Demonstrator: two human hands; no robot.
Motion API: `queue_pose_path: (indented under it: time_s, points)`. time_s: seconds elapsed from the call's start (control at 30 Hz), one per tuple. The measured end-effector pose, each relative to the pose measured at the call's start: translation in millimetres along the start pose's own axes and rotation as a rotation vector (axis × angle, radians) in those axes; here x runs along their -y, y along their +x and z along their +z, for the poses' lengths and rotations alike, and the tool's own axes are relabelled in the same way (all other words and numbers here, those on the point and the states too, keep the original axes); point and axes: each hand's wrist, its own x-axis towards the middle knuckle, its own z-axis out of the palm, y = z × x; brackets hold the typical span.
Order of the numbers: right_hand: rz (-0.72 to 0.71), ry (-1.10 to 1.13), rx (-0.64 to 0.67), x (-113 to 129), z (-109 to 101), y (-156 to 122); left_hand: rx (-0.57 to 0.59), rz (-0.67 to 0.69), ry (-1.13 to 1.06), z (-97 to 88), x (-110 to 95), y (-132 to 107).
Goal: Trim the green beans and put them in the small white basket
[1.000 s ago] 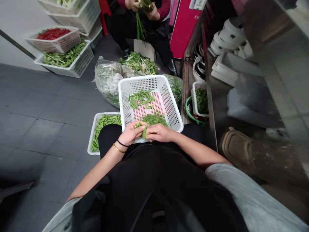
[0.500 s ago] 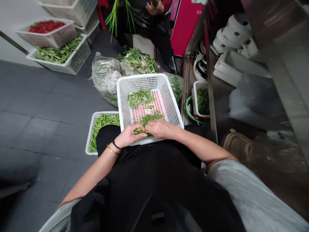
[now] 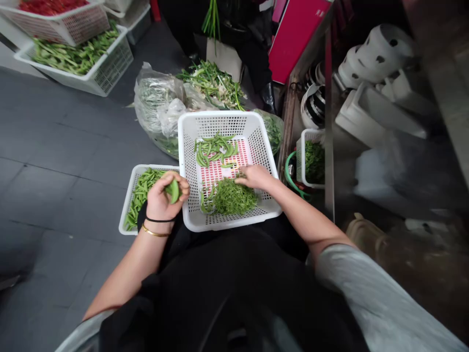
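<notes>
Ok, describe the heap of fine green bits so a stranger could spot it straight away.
Find the large white basket on the person's lap. Inside it, at the near end beside the right hand, lies the heap. Unlike the curved pods farther back, it is a tangle of thin, wispy green strands.

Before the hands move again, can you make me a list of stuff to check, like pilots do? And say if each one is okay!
1. Left hand has hold of a green pod: ok, it sits in the curled fingers.
2. Right hand free of bits: cannot tell, its fingertips are too small to make out.
3. Big white basket standing right way up: ok, it isn't tipped over.
4. Far pods apart from the heap of fine green bits: ok, there's a gap between them.
5. Smaller white basket has pods in it: ok, plenty show.
</notes>
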Motion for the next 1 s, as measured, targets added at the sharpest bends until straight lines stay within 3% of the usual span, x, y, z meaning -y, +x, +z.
queue_pose_path:
  time_s: [0.07, 0.13, 0.23, 0.37, 0.53, 0.67, 0.77, 0.87, 1.0]
  points:
    - [0.074, -0.119, -0.036, -2, 6, 33, 0.07, -0.109, -0.046, 1.3, 4, 0]
    - [0.078, -0.137, 0.012, 1, 13, 60, 0.113, -0.177, -0.051, 4.7, 10, -4]
    - [0.073, -0.121, 0.053, 6, 18, 77, 0.101, -0.264, 0.029, 6.3, 18, -8]
    - [0.041, -0.032, -0.054, 20, 15, 43, -0.049, -0.22, 0.261, 4.1, 32, -7]
    - [-0.108, -0.007, -0.3, 68, 16, -26, -0.107, -0.033, 0.461, 16.1, 59, 0]
    - [-0.166, -0.039, -0.271, 81, 6, -42, -0.128, 0.071, 0.535, 24.3, 54, -1]
    - [-0.264, 0.134, -0.256, 70, -11, -45, 0.054, 0.09, 0.707, 24.5, 35, -9]
    - [-0.415, 0.379, -0.415, 64, -25, -50, 0.306, 0.002, 0.802, 26.3, 18, -18]
    - [-0.541, 0.408, -0.488, 74, -28, -53, 0.446, -0.067, 0.774, 31.8, 14, -22]
